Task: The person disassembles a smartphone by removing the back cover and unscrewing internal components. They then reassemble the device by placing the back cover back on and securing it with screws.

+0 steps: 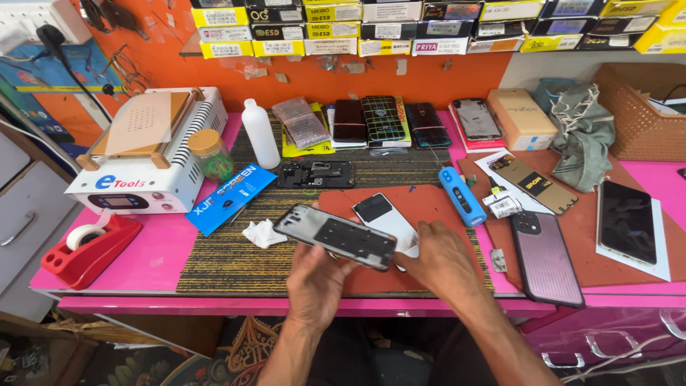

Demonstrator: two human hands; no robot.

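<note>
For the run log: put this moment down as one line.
left hand: holds phone frame tilted above mat | right hand: on brown mat, touching white panel | blue tool beside

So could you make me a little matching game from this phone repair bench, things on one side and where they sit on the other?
Things:
1. red tape dispenser
2. white plastic bottle
3. blue cylinder-shaped gadget
4. dark opened phone frame

Places:
A. held in the left hand, with the right hand beside it
B. lying on the brown mat, right of the hands
C. front left corner of the pink table
D. standing at the back, beside the amber-lidded jar

Pairs: 1-C, 2-D, 3-B, 4-A
</note>
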